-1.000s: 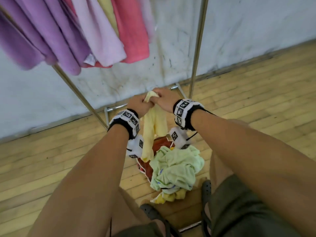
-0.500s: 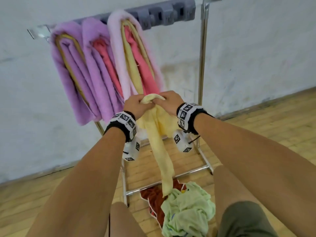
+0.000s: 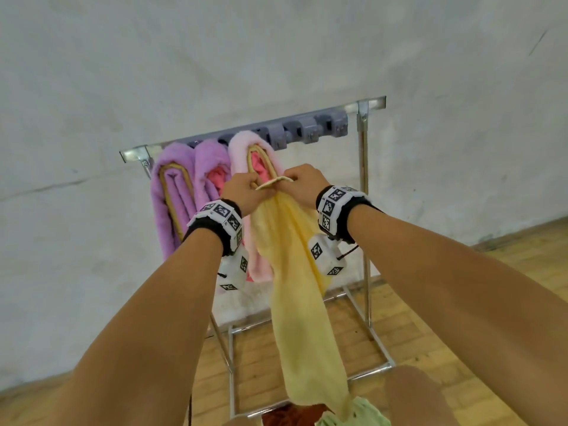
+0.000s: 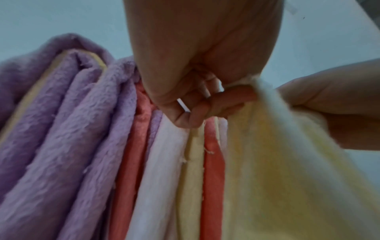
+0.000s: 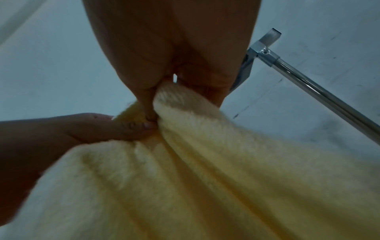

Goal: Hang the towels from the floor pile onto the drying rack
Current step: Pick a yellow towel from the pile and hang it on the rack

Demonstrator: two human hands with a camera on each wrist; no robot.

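Head view: the left hand (image 3: 242,190) and the right hand (image 3: 302,186) are raised side by side, knuckles nearly touching, both gripping the top edge of a pale yellow fleece towel (image 3: 295,272). The towel hangs from the hands in a long bunched fold, its lower end reaching down to the floor pile below the forearms, where a light green cloth (image 3: 359,415) and a dark red cloth (image 3: 292,416) show at the frame edge. Just beyond the hands stands the silver metal drying rack (image 3: 364,192), its top bar above knuckle level. Already draped on the bar are two purple plush towels (image 3: 172,198) beyond the left hand and a pale pink plush towel (image 3: 242,146) directly behind both hands, with coral towels folded inside. Grey plastic clips (image 3: 307,132) sit on the bar above the right hand. Left wrist view: the left fingers (image 4: 197,113) are curled, pinching the towel edge against the thumb. Right wrist view: thumb and fingers (image 5: 148,104) pinch a gathered fold; the rack's upright passes to the right of the hand. The floor is light wooden boards (image 3: 522,241).
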